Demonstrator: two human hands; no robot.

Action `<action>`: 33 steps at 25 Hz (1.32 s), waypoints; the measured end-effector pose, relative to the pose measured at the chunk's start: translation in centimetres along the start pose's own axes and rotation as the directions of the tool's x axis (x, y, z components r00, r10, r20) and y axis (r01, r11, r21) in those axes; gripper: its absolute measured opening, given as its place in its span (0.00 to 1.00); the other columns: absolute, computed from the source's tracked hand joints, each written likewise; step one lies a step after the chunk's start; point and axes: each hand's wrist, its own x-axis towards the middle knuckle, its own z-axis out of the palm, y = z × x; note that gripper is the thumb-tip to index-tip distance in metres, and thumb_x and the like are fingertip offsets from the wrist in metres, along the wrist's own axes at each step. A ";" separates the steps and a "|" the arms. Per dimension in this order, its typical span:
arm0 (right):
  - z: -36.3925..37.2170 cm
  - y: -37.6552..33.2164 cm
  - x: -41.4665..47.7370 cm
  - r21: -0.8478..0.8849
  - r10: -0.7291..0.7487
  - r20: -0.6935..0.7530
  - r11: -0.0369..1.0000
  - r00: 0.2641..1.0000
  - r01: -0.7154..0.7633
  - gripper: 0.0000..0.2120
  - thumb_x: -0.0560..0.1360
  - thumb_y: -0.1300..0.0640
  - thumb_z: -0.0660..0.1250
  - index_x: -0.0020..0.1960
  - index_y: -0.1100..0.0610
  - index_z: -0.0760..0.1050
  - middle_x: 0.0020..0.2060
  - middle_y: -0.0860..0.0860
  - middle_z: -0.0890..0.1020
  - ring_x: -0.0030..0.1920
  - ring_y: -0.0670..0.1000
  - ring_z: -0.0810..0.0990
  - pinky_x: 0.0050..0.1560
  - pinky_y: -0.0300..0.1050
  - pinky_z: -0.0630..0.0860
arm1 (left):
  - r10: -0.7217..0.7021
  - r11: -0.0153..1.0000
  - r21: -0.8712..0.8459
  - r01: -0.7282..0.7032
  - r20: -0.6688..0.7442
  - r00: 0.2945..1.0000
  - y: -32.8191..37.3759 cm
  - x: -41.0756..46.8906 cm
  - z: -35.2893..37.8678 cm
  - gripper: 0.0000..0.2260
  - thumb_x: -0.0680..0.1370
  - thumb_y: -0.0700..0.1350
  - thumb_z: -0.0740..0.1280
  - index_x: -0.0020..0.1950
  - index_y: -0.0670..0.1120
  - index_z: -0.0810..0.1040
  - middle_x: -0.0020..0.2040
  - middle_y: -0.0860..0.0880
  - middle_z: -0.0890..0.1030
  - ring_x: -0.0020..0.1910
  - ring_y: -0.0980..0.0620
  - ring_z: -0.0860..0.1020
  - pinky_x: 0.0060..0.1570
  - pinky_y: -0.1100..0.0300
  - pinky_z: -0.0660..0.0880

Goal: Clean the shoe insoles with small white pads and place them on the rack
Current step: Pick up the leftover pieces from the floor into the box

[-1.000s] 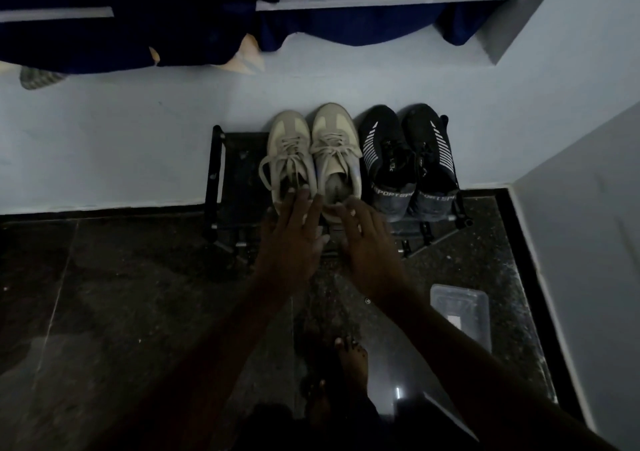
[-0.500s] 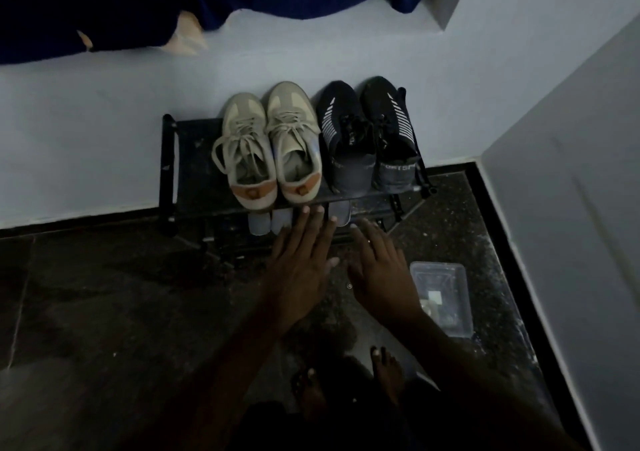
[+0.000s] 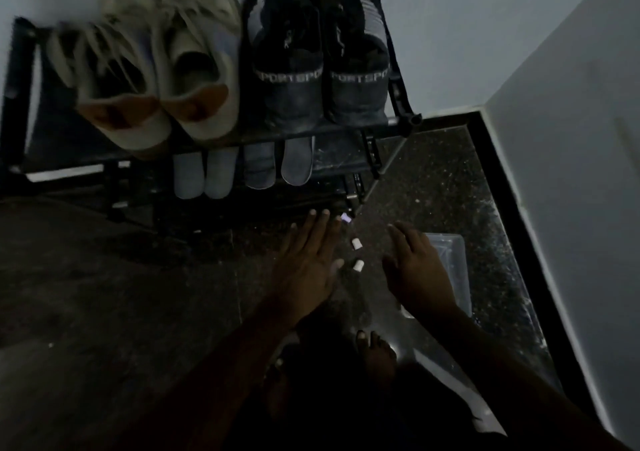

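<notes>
There are 2 beige lace-up sneakers (image 3: 114, 80) (image 3: 197, 69), 2 black knit sports shoes (image 3: 287, 62) (image 3: 356, 55), 2 pale foam insoles (image 3: 188, 177) (image 3: 221, 173), 2 grey foam insoles (image 3: 259, 168) (image 3: 297, 161), 2 small white pads (image 3: 356, 243) (image 3: 358, 265), 1 clear plastic tray (image 3: 450, 253) and 1 black metal rack (image 3: 19, 104).

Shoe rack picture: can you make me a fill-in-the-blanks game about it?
1. On the black metal shoe rack's top shelf, the beige lace-up shoes stand to the ____ of the black sports shoes.
2. From the shelf below, ____ flat insoles stick out.
3. Two small white pads lie on the dark floor ____ the left hand and the right hand.
Missing words: left; four; between.
</notes>
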 end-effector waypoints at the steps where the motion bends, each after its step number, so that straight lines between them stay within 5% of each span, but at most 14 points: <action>1: 1.6 1.4 0.1 0.000 0.002 0.013 1.000 1.000 -0.002 0.27 0.76 0.60 0.73 0.72 0.65 0.71 0.70 0.61 0.75 0.67 0.62 0.76 0.65 0.59 0.76 | -0.003 1.000 -0.005 0.003 0.006 1.000 0.5 0.2 2.2 0.33 0.81 0.56 0.64 0.82 0.45 0.60 0.82 0.44 0.60 0.81 0.44 0.58 0.75 0.42 0.62; 7: 10.5 7.6 1.6 0.040 -0.023 0.075 0.999 0.997 0.020 0.24 0.76 0.58 0.72 0.70 0.64 0.74 0.66 0.59 0.76 0.62 0.60 0.77 0.59 0.53 0.79 | -0.024 0.997 -0.079 0.025 0.020 1.000 2.5 0.9 14.6 0.28 0.80 0.57 0.60 0.75 0.42 0.71 0.74 0.41 0.73 0.73 0.41 0.72 0.70 0.45 0.66; 9: 13.7 9.6 2.4 0.056 -0.015 0.090 0.998 0.996 0.010 0.21 0.77 0.57 0.71 0.67 0.63 0.75 0.64 0.58 0.77 0.60 0.58 0.78 0.56 0.51 0.79 | 0.035 0.995 -0.095 -0.043 -0.078 0.996 3.2 1.7 18.2 0.24 0.78 0.54 0.60 0.69 0.41 0.74 0.65 0.39 0.81 0.62 0.39 0.81 0.59 0.47 0.78; 12: 17.7 11.2 3.8 0.044 -0.002 0.138 0.999 0.990 -0.004 0.17 0.77 0.56 0.70 0.63 0.63 0.77 0.59 0.59 0.79 0.56 0.59 0.79 0.51 0.52 0.79 | 0.103 0.988 -0.098 -0.115 -0.122 0.987 3.4 2.5 23.7 0.16 0.76 0.47 0.68 0.60 0.41 0.73 0.56 0.38 0.83 0.52 0.39 0.84 0.46 0.50 0.82; 19: 26.1 15.3 8.5 0.027 0.045 0.276 0.998 0.960 -0.055 0.17 0.78 0.50 0.70 0.61 0.59 0.76 0.58 0.55 0.79 0.52 0.56 0.83 0.48 0.48 0.79 | -0.072 0.969 -0.222 0.112 0.178 0.981 2.2 4.5 36.2 0.24 0.80 0.56 0.63 0.70 0.42 0.69 0.64 0.40 0.78 0.51 0.40 0.83 0.48 0.46 0.81; 22: 27.7 15.7 10.7 0.066 0.058 0.308 0.994 0.950 -0.082 0.18 0.80 0.51 0.69 0.65 0.60 0.76 0.60 0.56 0.79 0.57 0.59 0.82 0.53 0.48 0.77 | -0.084 0.967 -0.220 0.129 0.206 0.975 2.3 5.7 38.0 0.26 0.77 0.51 0.72 0.70 0.38 0.73 0.63 0.39 0.78 0.53 0.38 0.82 0.52 0.46 0.81; 25: 29.2 15.8 12.0 0.097 0.058 0.324 0.991 0.944 -0.094 0.15 0.80 0.50 0.69 0.63 0.57 0.79 0.58 0.56 0.82 0.50 0.55 0.82 0.45 0.41 0.70 | -0.100 0.943 -0.287 0.169 0.238 0.966 2.9 6.3 38.7 0.26 0.79 0.48 0.69 0.74 0.39 0.69 0.71 0.38 0.72 0.67 0.37 0.75 0.65 0.45 0.72; 28: 30.9 15.9 12.1 0.082 0.051 0.315 0.993 0.948 -0.080 0.13 0.80 0.50 0.68 0.61 0.57 0.80 0.57 0.55 0.83 0.50 0.53 0.81 0.44 0.38 0.68 | -0.086 0.911 -0.379 0.164 0.214 0.973 3.2 6.4 39.7 0.30 0.80 0.47 0.70 0.78 0.38 0.65 0.74 0.41 0.71 0.64 0.43 0.78 0.64 0.52 0.74; 31: 32.6 16.2 12.2 0.100 0.076 0.333 0.988 0.940 -0.116 0.13 0.82 0.52 0.65 0.60 0.60 0.79 0.57 0.58 0.82 0.55 0.57 0.82 0.48 0.41 0.69 | -0.082 0.911 -0.383 0.152 0.195 0.977 2.8 6.5 40.9 0.21 0.77 0.49 0.65 0.64 0.35 0.79 0.67 0.36 0.77 0.55 0.41 0.83 0.49 0.54 0.83; 33: 33.5 16.3 12.3 0.133 0.099 0.368 0.979 0.925 -0.157 0.14 0.83 0.53 0.64 0.62 0.62 0.79 0.59 0.59 0.82 0.58 0.57 0.81 0.50 0.44 0.71 | -0.052 0.920 -0.367 0.139 0.236 0.970 2.8 6.6 41.1 0.21 0.79 0.47 0.64 0.64 0.32 0.77 0.65 0.33 0.78 0.60 0.38 0.80 0.55 0.51 0.80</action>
